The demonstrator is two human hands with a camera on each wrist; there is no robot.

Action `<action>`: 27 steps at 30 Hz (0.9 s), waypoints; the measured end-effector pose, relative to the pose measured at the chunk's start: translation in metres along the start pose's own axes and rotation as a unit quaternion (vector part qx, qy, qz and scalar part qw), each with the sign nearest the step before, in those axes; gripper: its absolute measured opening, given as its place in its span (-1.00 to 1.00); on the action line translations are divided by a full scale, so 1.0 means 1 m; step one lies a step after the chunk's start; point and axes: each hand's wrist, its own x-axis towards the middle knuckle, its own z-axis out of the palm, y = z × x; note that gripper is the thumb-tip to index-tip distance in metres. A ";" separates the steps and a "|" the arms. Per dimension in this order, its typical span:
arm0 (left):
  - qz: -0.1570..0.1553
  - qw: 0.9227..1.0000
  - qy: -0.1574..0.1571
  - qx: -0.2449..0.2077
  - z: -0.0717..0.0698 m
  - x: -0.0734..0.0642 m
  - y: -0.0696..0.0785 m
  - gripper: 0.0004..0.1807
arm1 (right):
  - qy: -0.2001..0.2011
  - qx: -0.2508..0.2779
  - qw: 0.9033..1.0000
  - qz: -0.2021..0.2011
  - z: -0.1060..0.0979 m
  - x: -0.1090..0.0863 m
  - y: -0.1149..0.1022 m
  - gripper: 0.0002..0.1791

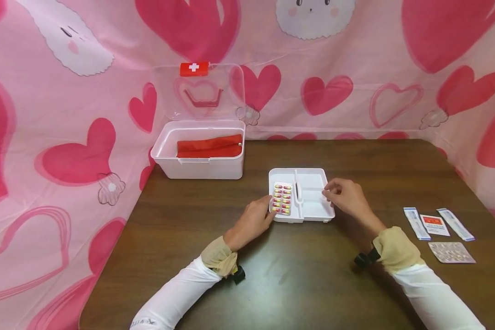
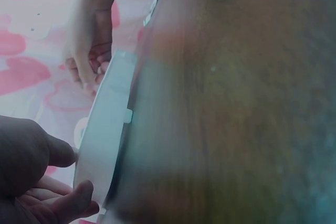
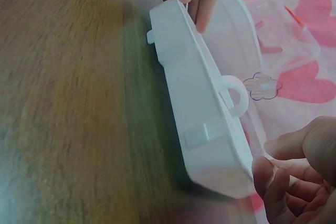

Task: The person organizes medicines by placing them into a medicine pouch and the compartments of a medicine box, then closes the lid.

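A white divided tray [image 1: 308,211] with a handle along its middle lies between both hands, close over the table. My left hand [image 1: 253,219] grips its left end, thumb and fingers at the rim. My right hand [image 1: 346,195] pinches the right rim; in the right wrist view its thumb and curled fingers [image 3: 275,192] meet the tray's corner. A blister pack [image 1: 282,199] of red and yellow capsules sits in the tray's left compartment, just beside the left fingers. The tray's long side wall [image 2: 105,124] fills the middle of the left wrist view.
At the back left stands a white first-aid box [image 1: 206,168], its clear lid [image 1: 165,91] raised, a red pouch [image 1: 209,146] inside. On the right lie two slim white packets [image 1: 416,223], a red and white sachet [image 1: 435,225] and a silver blister pack [image 1: 452,252].
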 end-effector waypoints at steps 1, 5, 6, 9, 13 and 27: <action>0.002 1.000 0.002 0.004 0.000 0.000 -0.001 -0.50 | -0.002 0.001 1.000 0.002 0.000 -0.001 0.001 -0.79; 0.004 1.000 0.004 0.002 -0.001 0.000 -0.003 -0.50 | -0.010 0.003 1.000 0.009 -0.003 -0.004 0.003 -0.77; 0.003 1.000 0.003 0.002 -0.002 -0.001 -0.004 -0.50 | -0.010 0.002 1.000 0.011 -0.003 -0.004 0.003 -0.77; -0.002 1.000 -0.003 -0.002 -0.004 -0.002 -0.004 -0.48 | -0.011 0.000 1.000 0.013 -0.005 -0.006 0.004 -0.77; -0.012 1.000 -0.014 -0.008 -0.005 -0.004 -0.004 -0.46 | -0.017 -0.001 1.000 0.017 -0.011 -0.010 0.007 -0.76; -0.004 1.000 -0.006 -0.012 -0.003 -0.002 -0.010 -0.45 | -0.030 -0.039 0.998 0.033 -0.045 -0.025 0.036 -0.68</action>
